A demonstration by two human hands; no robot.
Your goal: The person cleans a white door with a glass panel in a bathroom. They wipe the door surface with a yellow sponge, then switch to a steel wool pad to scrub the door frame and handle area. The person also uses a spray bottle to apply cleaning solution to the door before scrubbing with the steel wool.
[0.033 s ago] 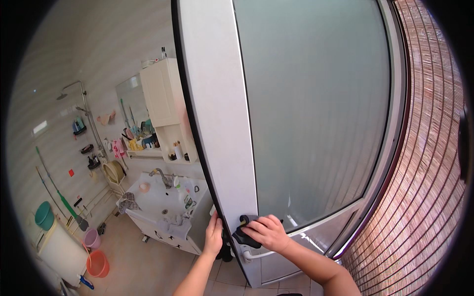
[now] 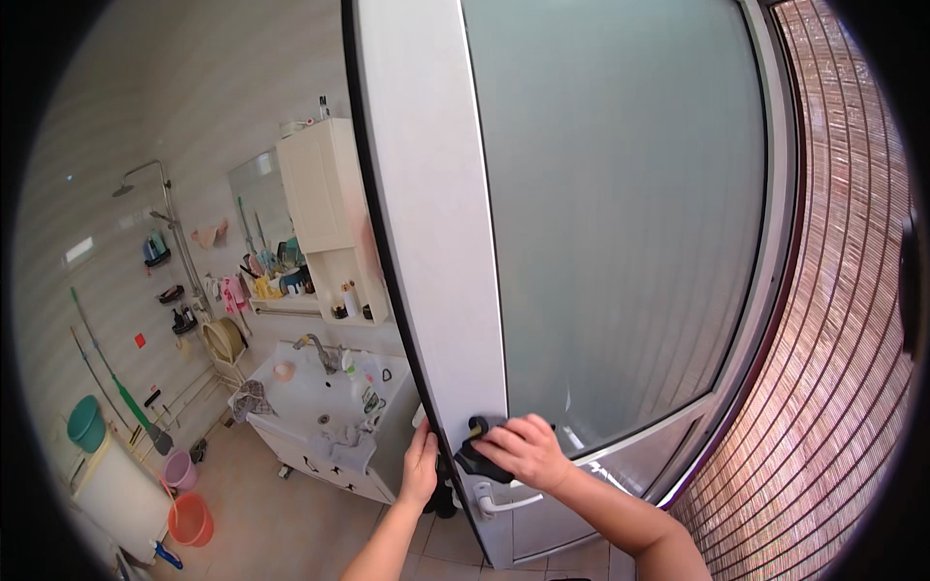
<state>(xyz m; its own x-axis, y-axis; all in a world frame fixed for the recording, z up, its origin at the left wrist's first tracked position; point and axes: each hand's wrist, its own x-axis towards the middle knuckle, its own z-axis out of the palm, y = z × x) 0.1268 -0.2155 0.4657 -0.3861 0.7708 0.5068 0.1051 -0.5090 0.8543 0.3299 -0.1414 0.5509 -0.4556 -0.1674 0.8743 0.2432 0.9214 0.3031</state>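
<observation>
A white-framed door [image 2: 436, 242] with a frosted glass panel [image 2: 630, 232] stands in front of me. My left hand [image 2: 419, 473] is closed on its left edge, low down. My right hand [image 2: 531, 453] is closed on a black item [image 2: 481, 463], holding it against the door's white frame. Its kind is unclear because my fingers cover part of it. A black, rounded piece with a yellowish spot [image 2: 477, 426] shows at its top. Just below is the white lever handle [image 2: 509, 504]. Behind the door edge, near my left hand, is something dark [image 2: 445, 496], mostly hidden.
Left of the door is a bathroom with a white washbasin [image 2: 310, 387], a cloth on its front rim, and a wall cabinet [image 2: 315, 184]. Farther left are a shower, mops, an orange bucket [image 2: 192, 520] and a pink bucket [image 2: 180, 471]. A reed blind [image 2: 843, 290] hangs at the right.
My right hand and the black item have shifted slightly against the door, and more of the lever handle shows. My left hand stays at the door edge.
</observation>
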